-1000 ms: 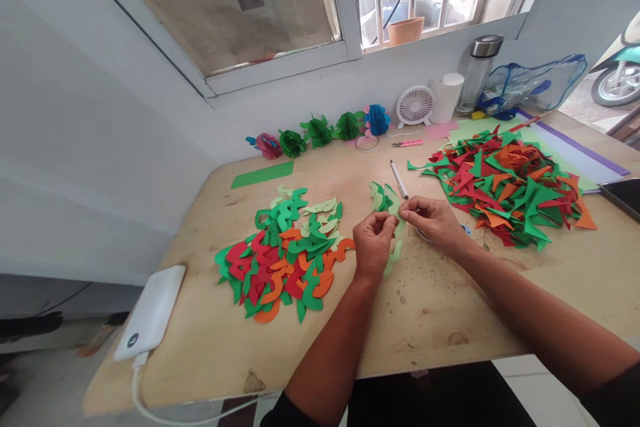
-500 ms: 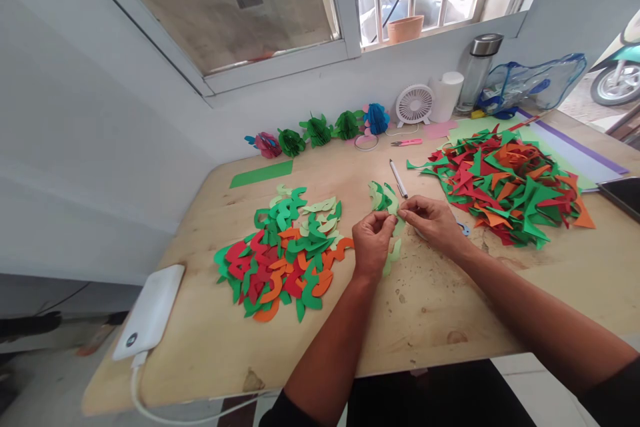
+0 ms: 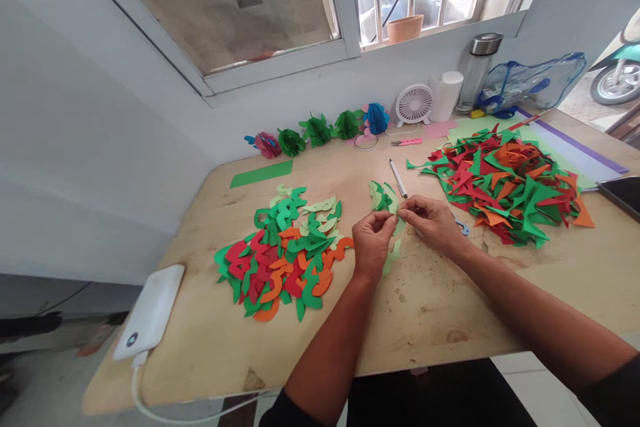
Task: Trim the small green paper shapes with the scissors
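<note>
My left hand (image 3: 373, 240) and my right hand (image 3: 429, 220) meet over the middle of the table, thumbs and forefingers pinched together. Between their fingertips is a light green paper piece (image 3: 399, 227), mostly hidden by the fingers. Just beyond them lies a small group of light and dark green paper cutouts (image 3: 384, 196). Another pale green cutout (image 3: 394, 251) rests beside my left wrist. A blue-grey handle (image 3: 463, 228), perhaps of scissors, shows from under my right hand. To the left spreads a pile of green, red and orange curved cutouts (image 3: 283, 253).
Paper scraps (image 3: 515, 180) are heaped at the right, near a phone (image 3: 623, 195). A pen (image 3: 398, 177) lies behind my hands. Paper turtles (image 3: 317, 131), a fan (image 3: 415, 105) and a bottle (image 3: 479, 73) line the wall. A power bank (image 3: 150, 310) sits at the left edge.
Almost nothing differs. My fingertips have shifted very slightly around the light green paper piece, while the piles stay as they were.
</note>
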Motion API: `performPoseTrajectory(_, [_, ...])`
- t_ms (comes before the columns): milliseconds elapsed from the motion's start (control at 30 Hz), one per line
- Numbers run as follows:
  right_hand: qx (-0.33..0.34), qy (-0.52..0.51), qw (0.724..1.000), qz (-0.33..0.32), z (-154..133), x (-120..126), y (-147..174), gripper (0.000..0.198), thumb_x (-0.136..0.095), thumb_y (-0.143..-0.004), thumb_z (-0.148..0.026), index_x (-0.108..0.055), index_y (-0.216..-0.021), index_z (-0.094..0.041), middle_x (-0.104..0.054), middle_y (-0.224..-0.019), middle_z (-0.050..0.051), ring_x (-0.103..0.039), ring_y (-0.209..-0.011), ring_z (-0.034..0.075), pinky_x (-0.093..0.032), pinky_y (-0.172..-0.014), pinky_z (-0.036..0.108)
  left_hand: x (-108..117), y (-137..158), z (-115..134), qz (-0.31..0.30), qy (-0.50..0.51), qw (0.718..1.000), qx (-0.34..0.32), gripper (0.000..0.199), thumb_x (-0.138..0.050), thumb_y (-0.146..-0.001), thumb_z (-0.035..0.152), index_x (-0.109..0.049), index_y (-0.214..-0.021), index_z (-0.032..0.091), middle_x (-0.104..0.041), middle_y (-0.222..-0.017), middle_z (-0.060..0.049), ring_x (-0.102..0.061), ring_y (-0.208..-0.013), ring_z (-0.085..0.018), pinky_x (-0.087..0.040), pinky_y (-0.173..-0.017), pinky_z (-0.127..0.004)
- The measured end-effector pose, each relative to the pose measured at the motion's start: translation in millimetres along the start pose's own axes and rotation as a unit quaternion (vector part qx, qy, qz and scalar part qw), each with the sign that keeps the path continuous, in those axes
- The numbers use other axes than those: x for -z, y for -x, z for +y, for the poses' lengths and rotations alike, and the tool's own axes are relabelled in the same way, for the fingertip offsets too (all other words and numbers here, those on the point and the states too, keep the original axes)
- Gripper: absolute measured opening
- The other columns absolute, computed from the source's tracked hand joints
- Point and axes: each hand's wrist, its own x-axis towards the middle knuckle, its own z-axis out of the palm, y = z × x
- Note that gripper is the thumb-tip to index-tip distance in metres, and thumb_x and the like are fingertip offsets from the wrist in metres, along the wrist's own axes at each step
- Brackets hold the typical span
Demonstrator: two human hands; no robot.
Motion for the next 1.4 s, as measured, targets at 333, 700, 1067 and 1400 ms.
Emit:
performPoseTrajectory(333, [0.075,0.073,0.994,0.016,-4,-2,3,0.015,-0.055,-0.082,-0.027,-0.062,-0.073,-0.018,-0.062,-0.067,0.002,-0.052,-0.061,0.013,-0.04,-0.056,0.024,0,-1,0,0.025,-0.016,0.999,-0.013,0.012,-0.068,-0.062,0.023,-0.062,-0.064,0.013,-0.06,-0.057,0.002,-0.052,-0.051,-0.007,-0.042,-0.052,-0.018])
performPoseTrajectory(700, [0.086,0.1,0.991,0.038,-9,-3,5,0.016,-0.051,-0.084,-0.023,-0.065,-0.081,-0.017,-0.065,-0.072,0.004,-0.056,-0.064,0.014,-0.043,-0.059,0.025,0,-3,0,0.054,-0.044,0.997,-0.014,0.011,-0.067,-0.06,0.022,-0.061,-0.064,0.013,-0.057,-0.055,0.003,-0.049,-0.048,-0.007,-0.04,-0.047,-0.018])
performPoseTrajectory(1067, [0.098,0.071,0.993,0.016,-3,-1,2,0.014,-0.051,-0.083,-0.024,-0.063,-0.077,-0.018,-0.065,-0.079,0.005,-0.059,-0.074,0.017,-0.045,-0.064,0.028,2,-3,-3,0.034,-0.026,0.999,-0.021,0.013,-0.069,-0.063,0.024,-0.065,-0.067,0.012,-0.06,-0.057,0.001,-0.053,-0.051,-0.008,-0.044,-0.05,-0.018])
performPoseTrajectory(1400, [0.069,0.072,0.995,0.024,-5,-2,2,0.014,-0.052,-0.082,-0.025,-0.062,-0.074,-0.017,-0.063,-0.07,0.002,-0.055,-0.065,0.014,-0.041,-0.06,0.025,1,-1,0,0.017,-0.017,1.0,-0.005,0.015,-0.07,-0.063,0.026,-0.067,-0.069,0.013,-0.061,-0.059,0.0,-0.056,-0.054,-0.01,-0.049,-0.053,-0.021])
